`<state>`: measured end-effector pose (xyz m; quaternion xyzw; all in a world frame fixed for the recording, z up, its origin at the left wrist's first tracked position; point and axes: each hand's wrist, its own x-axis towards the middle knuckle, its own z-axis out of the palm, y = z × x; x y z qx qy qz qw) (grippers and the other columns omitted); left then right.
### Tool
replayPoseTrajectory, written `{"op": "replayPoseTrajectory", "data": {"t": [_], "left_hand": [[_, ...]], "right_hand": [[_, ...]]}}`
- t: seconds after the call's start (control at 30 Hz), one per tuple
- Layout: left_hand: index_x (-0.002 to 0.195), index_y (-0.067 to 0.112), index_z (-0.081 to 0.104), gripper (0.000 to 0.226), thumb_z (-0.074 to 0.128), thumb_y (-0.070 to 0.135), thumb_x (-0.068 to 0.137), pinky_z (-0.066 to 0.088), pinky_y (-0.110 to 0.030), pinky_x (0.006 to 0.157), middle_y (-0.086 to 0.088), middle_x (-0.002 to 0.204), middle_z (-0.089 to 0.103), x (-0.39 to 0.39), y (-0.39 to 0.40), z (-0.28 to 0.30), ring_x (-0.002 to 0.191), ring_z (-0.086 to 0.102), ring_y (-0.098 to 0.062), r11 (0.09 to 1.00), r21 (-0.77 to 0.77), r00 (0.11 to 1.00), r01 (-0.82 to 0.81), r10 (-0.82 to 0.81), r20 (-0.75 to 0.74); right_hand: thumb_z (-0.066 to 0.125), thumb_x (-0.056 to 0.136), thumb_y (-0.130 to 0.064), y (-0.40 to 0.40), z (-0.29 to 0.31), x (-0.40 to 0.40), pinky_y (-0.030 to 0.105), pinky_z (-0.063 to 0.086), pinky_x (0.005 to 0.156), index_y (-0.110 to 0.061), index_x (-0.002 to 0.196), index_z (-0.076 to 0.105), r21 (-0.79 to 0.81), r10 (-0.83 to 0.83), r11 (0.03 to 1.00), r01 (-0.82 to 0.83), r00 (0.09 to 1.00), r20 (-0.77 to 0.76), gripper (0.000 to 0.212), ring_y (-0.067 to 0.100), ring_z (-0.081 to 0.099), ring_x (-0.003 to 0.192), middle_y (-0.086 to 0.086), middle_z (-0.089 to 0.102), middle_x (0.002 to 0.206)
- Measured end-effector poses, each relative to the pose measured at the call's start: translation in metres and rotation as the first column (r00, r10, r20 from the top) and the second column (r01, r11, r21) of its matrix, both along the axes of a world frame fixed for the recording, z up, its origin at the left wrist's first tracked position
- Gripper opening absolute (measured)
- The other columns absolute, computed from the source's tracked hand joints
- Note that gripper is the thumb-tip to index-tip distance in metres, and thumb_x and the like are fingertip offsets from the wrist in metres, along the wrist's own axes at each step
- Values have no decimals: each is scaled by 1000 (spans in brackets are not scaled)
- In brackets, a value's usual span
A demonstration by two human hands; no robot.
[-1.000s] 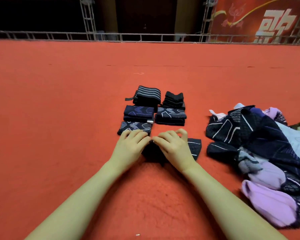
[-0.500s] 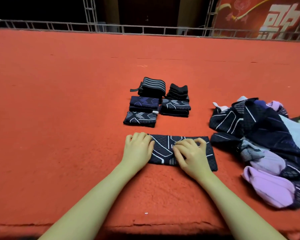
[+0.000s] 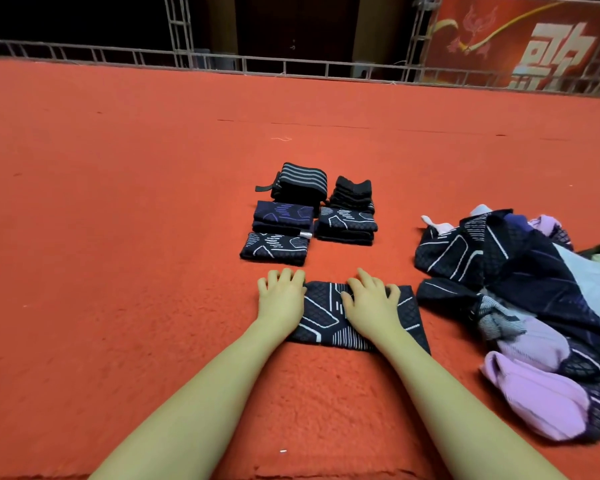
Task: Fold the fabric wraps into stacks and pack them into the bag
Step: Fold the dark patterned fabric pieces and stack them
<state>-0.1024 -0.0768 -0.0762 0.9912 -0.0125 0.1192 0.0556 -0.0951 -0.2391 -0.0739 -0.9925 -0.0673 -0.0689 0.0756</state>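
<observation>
A dark wrap with white line pattern [image 3: 326, 317] lies flat on the red carpet in front of me. My left hand [image 3: 282, 299] presses its left end with straight fingers. My right hand [image 3: 371, 303] lies flat on its middle, fingers spread. Behind it stand folded stacks: a patterned one [image 3: 274, 248], a navy-purple one [image 3: 284, 216], a grey-striped one [image 3: 300, 180], a black one [image 3: 353, 194] and a patterned one [image 3: 347, 225]. A loose pile of dark and lilac wraps [image 3: 534, 299] lies to the right. No bag is clearly visible.
Red carpet [image 3: 118, 237] covers the whole floor. A metal truss railing [image 3: 291, 65] runs along the far edge, with a red banner [image 3: 534, 43] at the back right. The carpet's front edge [image 3: 32, 476] drops off at the lower left.
The wrap went from bunched under both hands to spread flat. My hands have slid apart along it, the left to its left end, the right to its middle.
</observation>
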Motion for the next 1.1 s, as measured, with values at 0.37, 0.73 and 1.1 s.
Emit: {"op": "replayPoseTrajectory", "data": {"t": [0.37,0.73,1.1], "left_hand": [[83,10,65,12,74,11,75,45,-48,80,-15,109,62,-8,64,11,107,39,-29,998,-62,899,3,25,436],[151,26,21,66,17,54,91,4,-38,114,0,160,6,-22,56,4,146,3,-19,999,-10,998,40,-41,-43],[151,32,15,57,22,53,99,0,-42,117,3,160,6,-47,2,-9,147,-1,-17,994,-41,976,105,-111,-185]], "right_hand": [[53,94,-33,47,3,9,37,14,91,-18,104,59,220,122,959,-180,960,252,19,23,39,119,-4,49,129],[40,98,-40,28,-7,-2,42,16,100,-25,132,51,20,84,996,-87,987,135,39,19,36,132,-1,37,149],[63,85,-42,-6,-16,-33,43,22,98,-2,100,62,122,-183,979,163,966,182,43,35,42,123,17,49,135]]}}
